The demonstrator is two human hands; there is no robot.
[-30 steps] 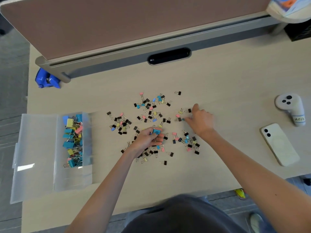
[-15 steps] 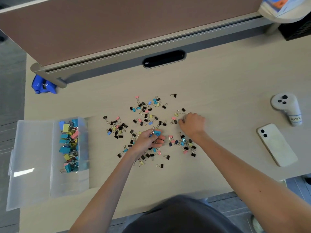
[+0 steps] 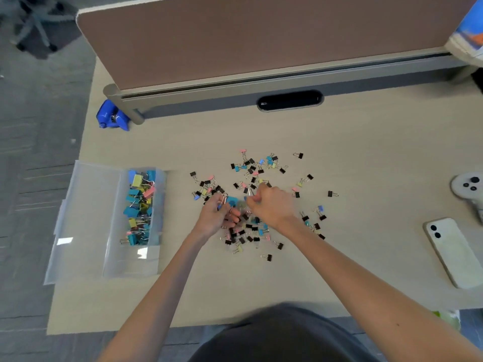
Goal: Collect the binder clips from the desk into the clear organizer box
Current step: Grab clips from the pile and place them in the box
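Several binder clips (image 3: 231, 201) are gripped in the curled left hand (image 3: 214, 218). The right hand (image 3: 273, 207) is curled just beside it, its hold not discernible. More are scattered across the desk (image 3: 366, 142). The clear organizer box (image 3: 130, 265), part-filled, is set well left; phone (image 3: 456, 253) and controller (image 3: 467, 185), right.

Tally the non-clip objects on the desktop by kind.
Clear organizer box: 1
Phone: 1
White controller: 1
Blue tool by the divider: 1
Total: 4
Cropped top-right object left out: unclear whether it sits on the desk.
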